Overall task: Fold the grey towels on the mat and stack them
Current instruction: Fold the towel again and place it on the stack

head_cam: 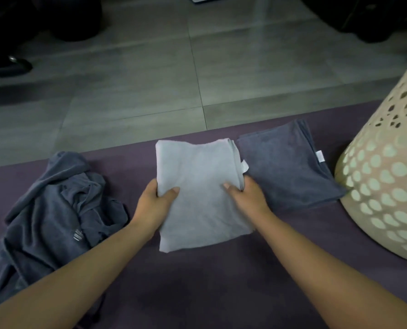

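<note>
purple mat (221, 281) runs across the whole bottom half, tiled floor (150, 79) past it at 12. cream laundry basket (385, 186) with holes sits at 3. crumpled dark grey towel (55, 205) lies in a heap at 9. folded light grey towel (197, 193) is dead center, folded dark grey towel (285, 167) just beside it around 2. left hand (155, 203) and right hand (247, 195) each pinch a side edge of the light one, thumbs on top.

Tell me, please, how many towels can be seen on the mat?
3. A folded light grey towel lies in the middle, held by both hands; a folded dark grey towel lies to its right; a crumpled dark grey towel lies left. Its folds may hide another.
</note>
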